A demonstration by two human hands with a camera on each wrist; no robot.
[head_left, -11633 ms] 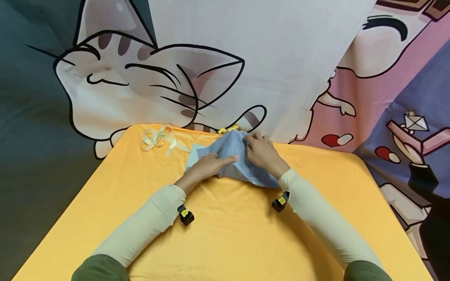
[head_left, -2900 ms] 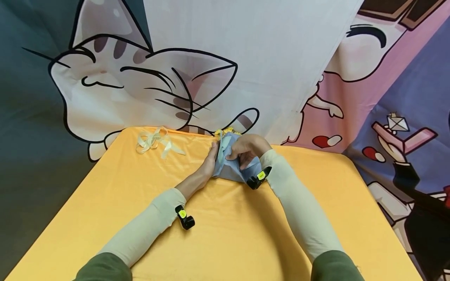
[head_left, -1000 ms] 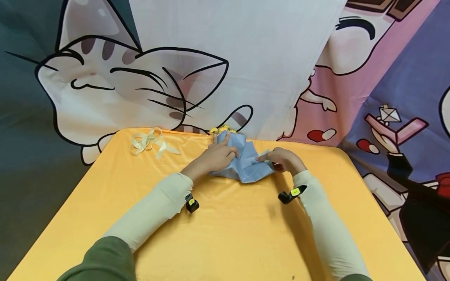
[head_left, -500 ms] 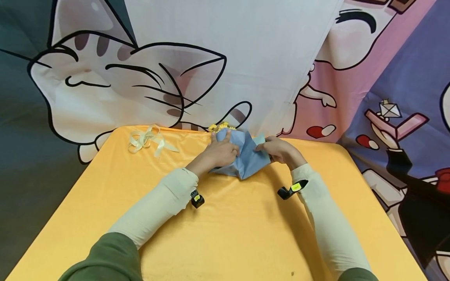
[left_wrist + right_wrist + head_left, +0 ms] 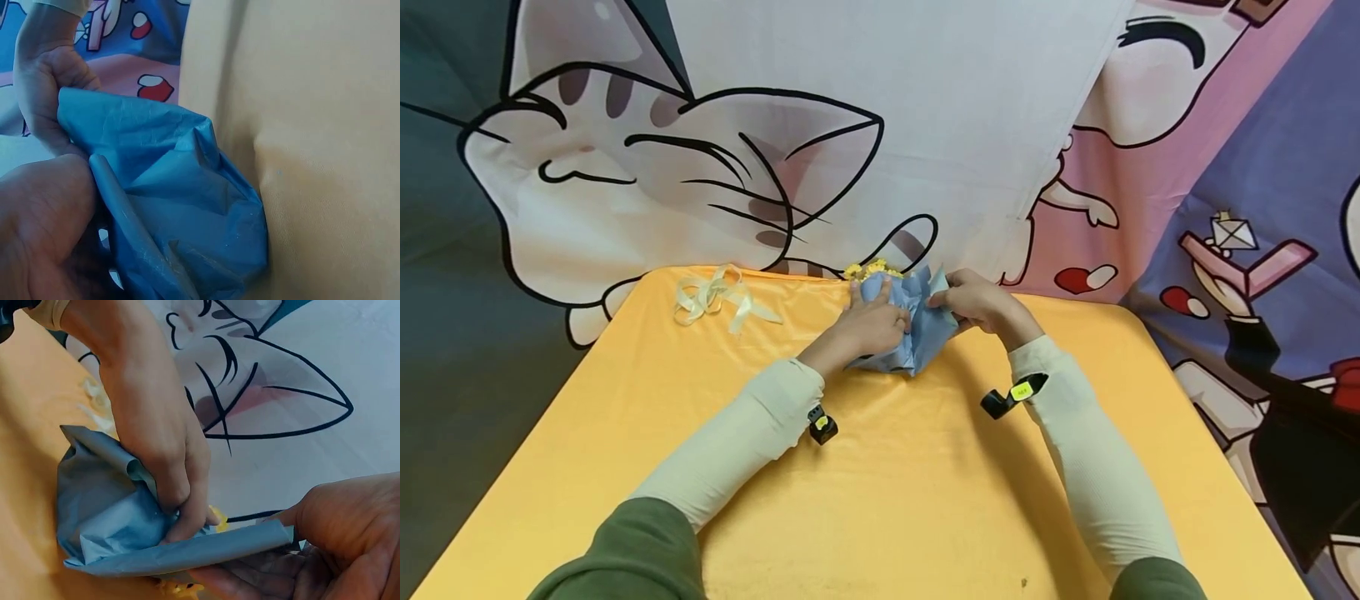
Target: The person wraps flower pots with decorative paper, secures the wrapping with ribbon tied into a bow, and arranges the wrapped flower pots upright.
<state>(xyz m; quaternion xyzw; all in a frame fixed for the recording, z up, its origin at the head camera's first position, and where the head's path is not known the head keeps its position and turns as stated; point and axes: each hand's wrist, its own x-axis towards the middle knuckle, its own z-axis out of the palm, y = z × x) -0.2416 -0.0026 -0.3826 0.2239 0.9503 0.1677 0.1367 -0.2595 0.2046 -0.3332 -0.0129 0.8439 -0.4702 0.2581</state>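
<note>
A person's left hand presses extended fingers onto a crumpled blue wrapping sheet, while the right hand pinches its folded right-hand edge, thumb above and fingers beneath. The sheet looks light, thin and crisp, likely to crease or tear if tugged; the doubled fold seems its surest grip, well clear of the small yellow flowers, probably fragile, at its far end. The bundle lies near the back edge of a table draped in yellow-orange cloth, a pale yellow looped ribbon to its left, before a cartoon-cat backdrop.
</note>
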